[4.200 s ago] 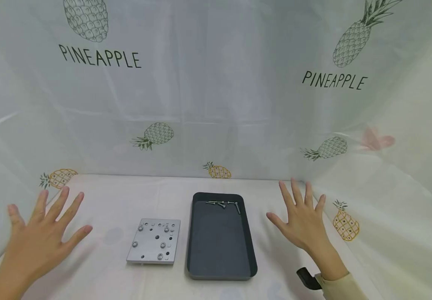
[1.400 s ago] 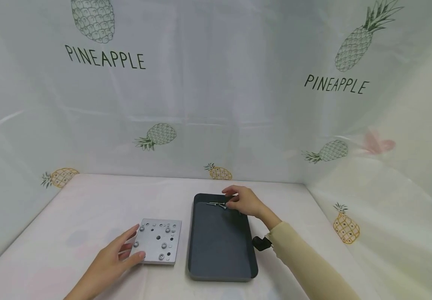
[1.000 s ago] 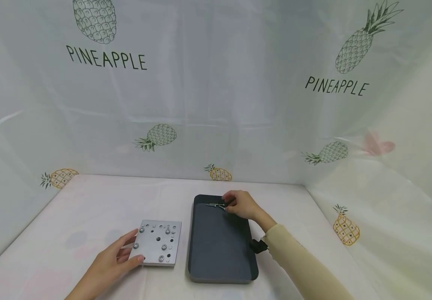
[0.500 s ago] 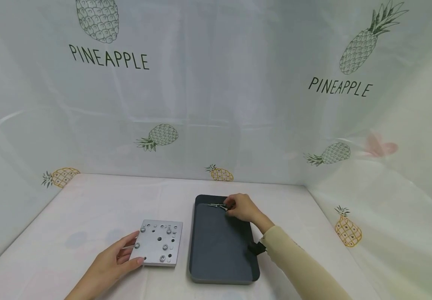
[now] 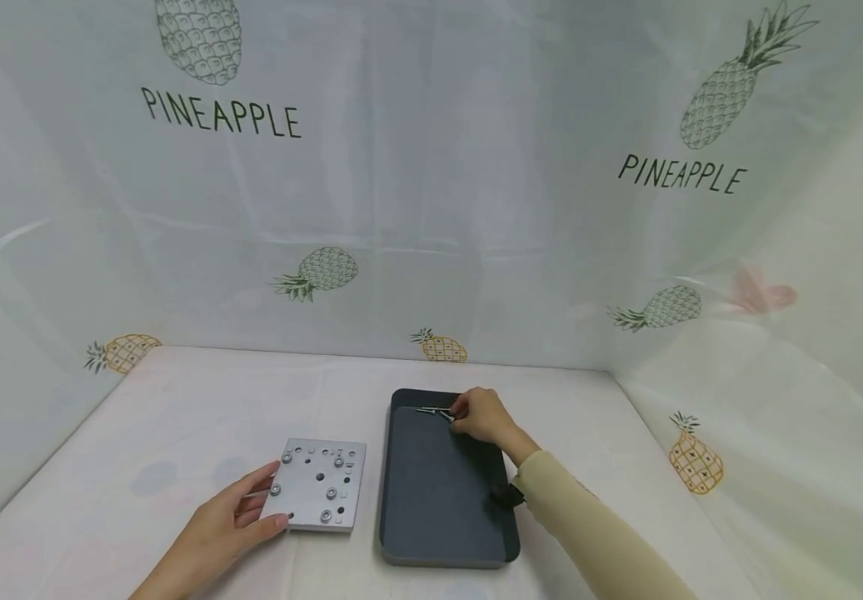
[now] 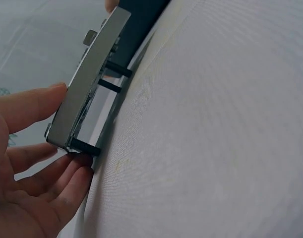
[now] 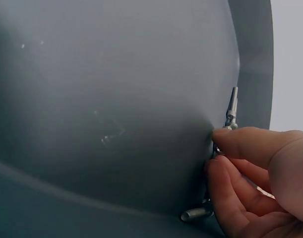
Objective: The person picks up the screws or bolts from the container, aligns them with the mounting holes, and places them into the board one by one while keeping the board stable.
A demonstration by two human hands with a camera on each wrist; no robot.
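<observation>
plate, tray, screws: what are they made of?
Plate: likely aluminium, matte silver-grey with a bright, reflective edge. Tray: probably plastic, dark grey with a smooth satin sheen and rounded moulded rim. Screws: metal, perhaps steel, shiny silver.

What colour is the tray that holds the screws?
Dark grey tray, best seen in the head view.

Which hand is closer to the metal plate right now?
Left. The left hand grips the metal plate at its near left corner; the right hand is off at the far end of the tray, pinching a screw.
</observation>
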